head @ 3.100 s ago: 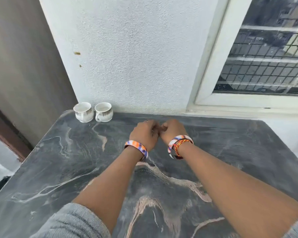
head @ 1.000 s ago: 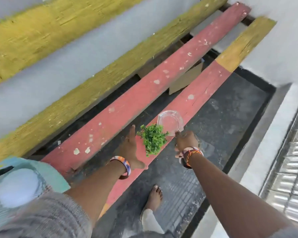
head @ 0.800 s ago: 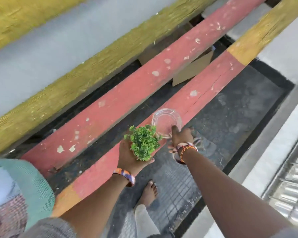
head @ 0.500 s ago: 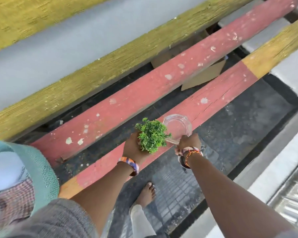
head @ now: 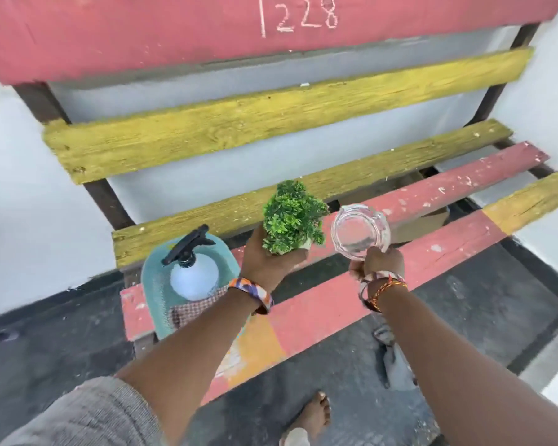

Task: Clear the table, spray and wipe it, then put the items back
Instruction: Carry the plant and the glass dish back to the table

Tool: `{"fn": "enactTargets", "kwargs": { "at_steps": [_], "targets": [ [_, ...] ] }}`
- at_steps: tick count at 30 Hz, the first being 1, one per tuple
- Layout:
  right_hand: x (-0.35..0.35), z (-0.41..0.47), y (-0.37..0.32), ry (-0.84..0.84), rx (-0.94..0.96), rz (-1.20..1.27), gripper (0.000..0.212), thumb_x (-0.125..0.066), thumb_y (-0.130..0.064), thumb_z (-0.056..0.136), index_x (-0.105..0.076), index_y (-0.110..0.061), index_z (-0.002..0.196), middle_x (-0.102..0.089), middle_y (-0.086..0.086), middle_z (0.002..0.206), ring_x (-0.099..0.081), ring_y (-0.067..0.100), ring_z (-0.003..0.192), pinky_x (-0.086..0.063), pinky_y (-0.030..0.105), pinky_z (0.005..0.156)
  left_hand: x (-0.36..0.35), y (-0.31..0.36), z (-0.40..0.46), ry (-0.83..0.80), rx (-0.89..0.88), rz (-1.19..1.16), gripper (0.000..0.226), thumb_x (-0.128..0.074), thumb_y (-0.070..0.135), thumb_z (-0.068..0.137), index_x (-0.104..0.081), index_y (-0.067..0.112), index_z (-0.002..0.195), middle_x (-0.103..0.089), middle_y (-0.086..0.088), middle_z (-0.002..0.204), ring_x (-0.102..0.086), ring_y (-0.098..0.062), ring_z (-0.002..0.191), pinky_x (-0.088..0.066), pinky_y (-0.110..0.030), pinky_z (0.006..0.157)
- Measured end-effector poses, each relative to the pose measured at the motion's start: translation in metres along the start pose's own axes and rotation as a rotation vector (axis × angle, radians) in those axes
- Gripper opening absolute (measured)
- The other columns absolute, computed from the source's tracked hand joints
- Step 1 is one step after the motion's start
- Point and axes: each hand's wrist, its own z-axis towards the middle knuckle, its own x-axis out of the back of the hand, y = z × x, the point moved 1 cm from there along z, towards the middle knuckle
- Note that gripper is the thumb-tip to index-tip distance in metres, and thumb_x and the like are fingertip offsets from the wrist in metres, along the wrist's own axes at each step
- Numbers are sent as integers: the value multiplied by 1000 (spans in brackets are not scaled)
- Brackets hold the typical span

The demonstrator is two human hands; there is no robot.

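Note:
My left hand [head: 264,262] grips a small green potted plant [head: 292,217] from below, held above the red and yellow slatted bench [head: 335,304]. My right hand [head: 379,263] pinches the near rim of a clear glass ashtray [head: 360,231], tilted up beside the plant. A white spray bottle [head: 192,275] with a black trigger lies in a teal mesh basket [head: 155,284] on the bench's left end, with a checked cloth [head: 194,309] under it. The table is out of view.
The bench backrest has a yellow slat [head: 271,117] and a red plank [head: 142,30] chalked 1228. White walls stand left and right. A cardboard piece [head: 422,223] lies under the seat. My bare foot [head: 313,416] stands on the dark floor.
I turned from the marble table to the bench, took the plant in my left hand and the ashtray in my right, and lifted both. The basket with the spray bottle has come into view.

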Motion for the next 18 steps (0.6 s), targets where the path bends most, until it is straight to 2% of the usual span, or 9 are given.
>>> {"fn": "enactTargets", "kwargs": {
  "at_steps": [3,5,7,10,12,15,16,18],
  "targets": [
    [-49,-79,-15,-43,119,68,14,-34,-1,89,-46,-2,97,-49,17,42,-38,12,17,-36,14,30,88,44,-33,47,-92,-85,47,-77,-11,59,-59,6,99,-69,6,78,-65,-6,69,-54,-22,71],
    [-85,-132,-21,-126,171,76,15,-35,2,88,-50,0,85,-48,14,37,-37,12,18,-36,15,30,151,72,-58,116,-160,-65,50,-78,-10,59,-57,1,103,-71,-6,86,-66,-15,79,-55,-29,79],
    [-121,-179,-25,-221,207,20,20,-34,4,89,-50,2,78,-46,14,36,-37,14,17,-34,14,28,210,96,-80,205,-215,-42,54,-78,-7,62,-52,2,108,-67,-11,93,-65,-11,77,-55,-27,77],
    [-181,-249,-24,-327,317,-9,18,-36,-1,87,-45,3,72,-47,21,52,-39,18,18,-34,17,31,294,127,-113,337,-269,-59,48,-74,-13,65,-49,17,94,-62,0,81,-60,0,60,-52,-15,56],
    [-224,-294,-20,-451,371,-76,23,-37,-4,90,-43,-1,68,-45,23,61,-43,19,20,-34,20,34,349,141,-133,453,-306,-37,48,-74,-13,65,-48,18,89,-60,3,78,-61,1,60,-49,-8,52],
    [-281,-353,-11,-629,399,-198,25,-40,-5,91,-42,-6,66,-46,21,64,-46,17,24,-39,21,34,425,155,-162,632,-336,1,44,-82,0,62,-53,23,87,-62,3,82,-60,-14,73,-49,-8,59],
    [-297,-371,-7,-665,382,-190,20,-42,-2,89,-43,-5,69,-44,20,62,-43,17,23,-39,19,32,446,156,-169,686,-326,37,43,-84,6,60,-59,17,93,-66,-2,87,-62,-19,79,-51,-13,66],
    [-333,-406,3,-758,366,-208,12,-43,2,85,-45,-2,74,-40,18,61,-39,17,21,-39,18,32,491,158,-182,783,-300,55,56,-86,11,57,-63,4,107,-70,-12,97,-66,-25,88,-55,-25,78]
  ]
}}
